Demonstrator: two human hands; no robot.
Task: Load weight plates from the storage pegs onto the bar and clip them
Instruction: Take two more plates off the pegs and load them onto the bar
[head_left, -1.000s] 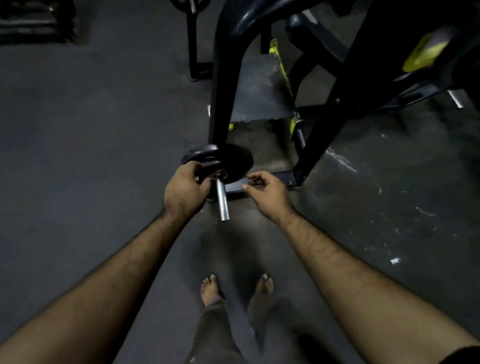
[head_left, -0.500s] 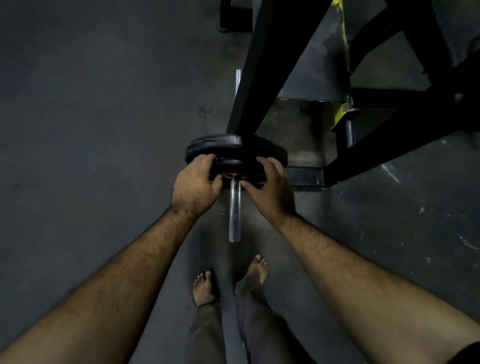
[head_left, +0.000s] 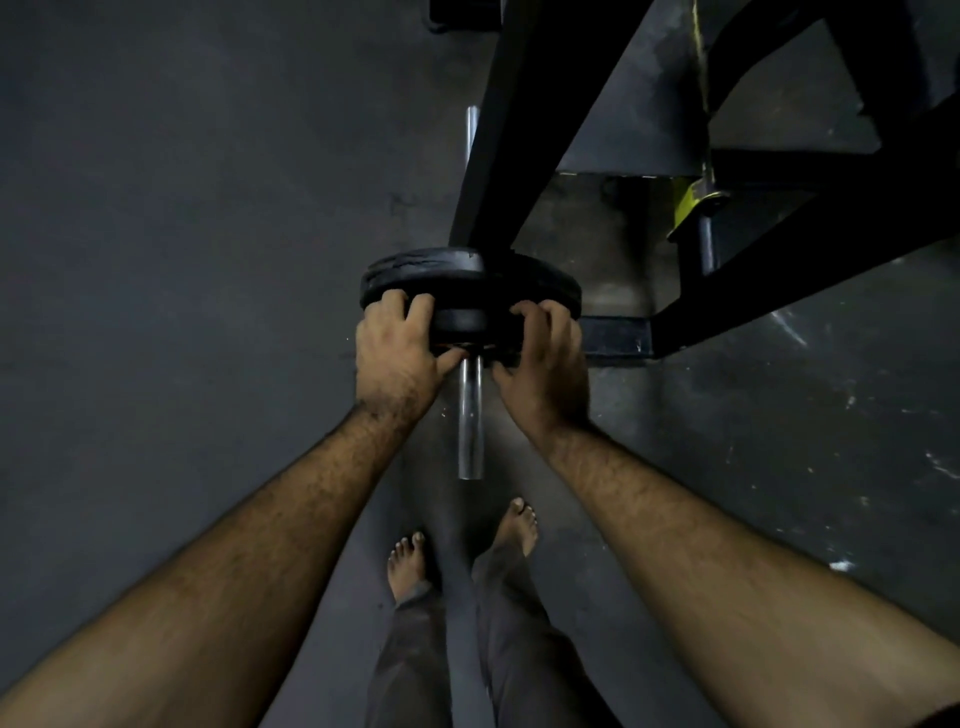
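The left hand (head_left: 397, 358) curls its fingers (head_left: 392, 306) over the near rim of the small plate (head_left: 470, 319), thumb hooked under by the peg (head_left: 470, 415), and the plate sits on that chrome peg against a larger plate (head_left: 441, 270) under the black frame (head_left: 519, 130). The right hand (head_left: 545, 364) grips the opposite rim the same way, so both hands close on the small plate. It looks rigid, dense and heavy for its size with a smooth rim, so a two-sided rim hold pulled straight along the peg seems wise; bare feet (head_left: 410, 561) stand below it.
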